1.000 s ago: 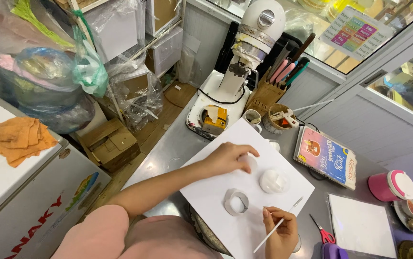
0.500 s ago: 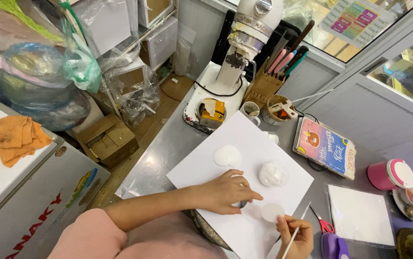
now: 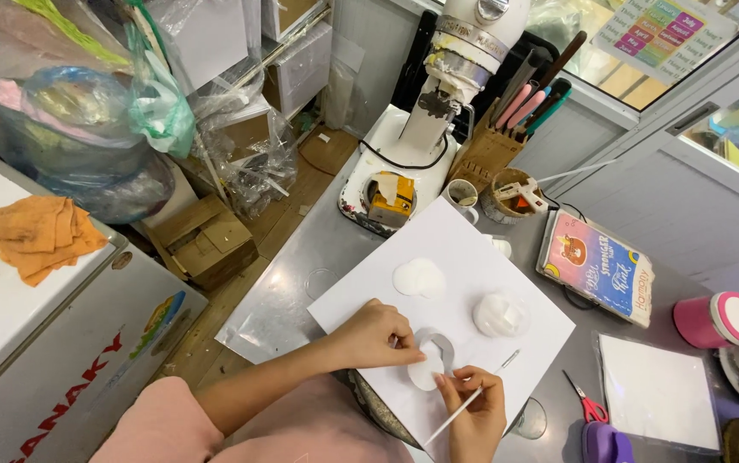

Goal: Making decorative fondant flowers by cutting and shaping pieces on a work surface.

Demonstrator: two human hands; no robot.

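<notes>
Board: large white rectangular board (image 3: 464, 257) lies on the grey steel counter (image 3: 301, 283), carrying the small pieces.
Left hand: left hand (image 3: 374, 334), fingers curled down, pins the flat white cut-out shape (image 3: 429, 364) at its edge (near the board's front).
Right hand: right hand (image 3: 476, 403) pinches a thin white stick (image 3: 455, 414), fingertips touching the cut-out.
Others: round white disc (image 3: 418, 277) and white lump (image 3: 498, 315) sit apart.

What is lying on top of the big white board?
On the white board: a flat white disc, a white lump, and a white cutout piece between both hands. The hands cover part of it.
</notes>
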